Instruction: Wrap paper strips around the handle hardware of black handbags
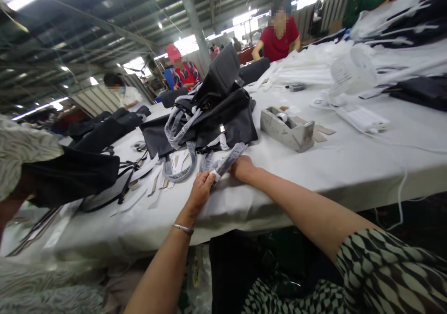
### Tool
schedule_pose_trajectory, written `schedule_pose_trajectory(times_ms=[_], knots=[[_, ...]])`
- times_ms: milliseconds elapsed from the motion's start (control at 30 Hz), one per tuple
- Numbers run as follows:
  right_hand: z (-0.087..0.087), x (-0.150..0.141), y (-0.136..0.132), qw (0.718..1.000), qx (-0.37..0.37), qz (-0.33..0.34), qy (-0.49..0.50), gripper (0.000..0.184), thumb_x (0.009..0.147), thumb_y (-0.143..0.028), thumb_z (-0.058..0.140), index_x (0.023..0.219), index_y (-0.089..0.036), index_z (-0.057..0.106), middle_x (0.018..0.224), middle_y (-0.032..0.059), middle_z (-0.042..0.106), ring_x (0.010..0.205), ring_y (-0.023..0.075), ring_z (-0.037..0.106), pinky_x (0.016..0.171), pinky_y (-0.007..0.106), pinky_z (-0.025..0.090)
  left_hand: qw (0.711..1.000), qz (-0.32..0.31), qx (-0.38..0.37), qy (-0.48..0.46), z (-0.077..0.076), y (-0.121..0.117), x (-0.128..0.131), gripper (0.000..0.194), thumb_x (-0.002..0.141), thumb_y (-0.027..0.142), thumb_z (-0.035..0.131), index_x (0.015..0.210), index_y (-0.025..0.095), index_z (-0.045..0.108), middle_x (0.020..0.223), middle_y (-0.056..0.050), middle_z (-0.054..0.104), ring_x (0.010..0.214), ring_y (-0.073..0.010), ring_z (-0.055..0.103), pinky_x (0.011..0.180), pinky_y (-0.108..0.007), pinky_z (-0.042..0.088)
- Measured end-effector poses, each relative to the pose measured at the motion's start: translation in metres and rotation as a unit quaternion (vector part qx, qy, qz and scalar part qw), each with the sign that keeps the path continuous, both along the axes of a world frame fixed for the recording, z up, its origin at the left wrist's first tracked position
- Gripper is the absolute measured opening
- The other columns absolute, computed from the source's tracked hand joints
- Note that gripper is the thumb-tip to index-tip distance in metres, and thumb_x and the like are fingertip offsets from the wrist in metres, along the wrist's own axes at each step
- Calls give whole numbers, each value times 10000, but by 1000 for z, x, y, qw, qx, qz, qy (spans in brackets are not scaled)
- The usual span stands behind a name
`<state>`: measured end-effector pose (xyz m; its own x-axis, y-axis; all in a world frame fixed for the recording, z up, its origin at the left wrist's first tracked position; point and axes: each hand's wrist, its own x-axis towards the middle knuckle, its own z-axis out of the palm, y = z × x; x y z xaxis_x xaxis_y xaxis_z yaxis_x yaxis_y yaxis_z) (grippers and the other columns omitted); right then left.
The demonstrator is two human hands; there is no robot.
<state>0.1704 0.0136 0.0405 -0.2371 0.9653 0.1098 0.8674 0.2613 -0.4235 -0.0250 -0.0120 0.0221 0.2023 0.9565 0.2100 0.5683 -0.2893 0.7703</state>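
Note:
A dark bag handle [228, 159] wrapped in clear plastic slants up from the table's front edge. My left hand [202, 183] pinches its lower end, where a small white piece [215, 175] shows by the thumb. Against the right side of the handle, my right hand [243, 169] is curled closed, its fingertips hidden behind the strip. Just beyond both hands lies a black handbag [230, 123] with a metal clasp. A second plastic-wrapped handle [181, 177] loops down onto the table to the left.
A grey metal tape dispenser [288, 130] stands right of the bags. Paper strips [153, 183] lie left. A white fan [354, 67] and a power strip [363, 118] with cable sit right. A co-worker's sleeve [26, 151] and black bag [73, 174] are close at left. Others work across the table.

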Motion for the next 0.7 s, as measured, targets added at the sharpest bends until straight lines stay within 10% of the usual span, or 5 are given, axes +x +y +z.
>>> schedule_pose_trajectory(times_ms=[367,700], knots=[[6,65,-95,987,94,93,-89,168,908,-221,529,937,-206,694,901,75,694,886,223,610,795,318,445,956,-50,151,246,0,-11,20,214,908,357,516,868,182,633,890,-74,600,926,-250,476,859,-376,341],[25,29,-42,942,257,208,-58,491,794,-287,727,1251,-185,582,1332,113,561,1257,293,451,1061,431,313,985,-91,18,143,29,9,13,317,874,415,523,670,189,610,652,-9,539,740,-191,462,756,-315,352]])
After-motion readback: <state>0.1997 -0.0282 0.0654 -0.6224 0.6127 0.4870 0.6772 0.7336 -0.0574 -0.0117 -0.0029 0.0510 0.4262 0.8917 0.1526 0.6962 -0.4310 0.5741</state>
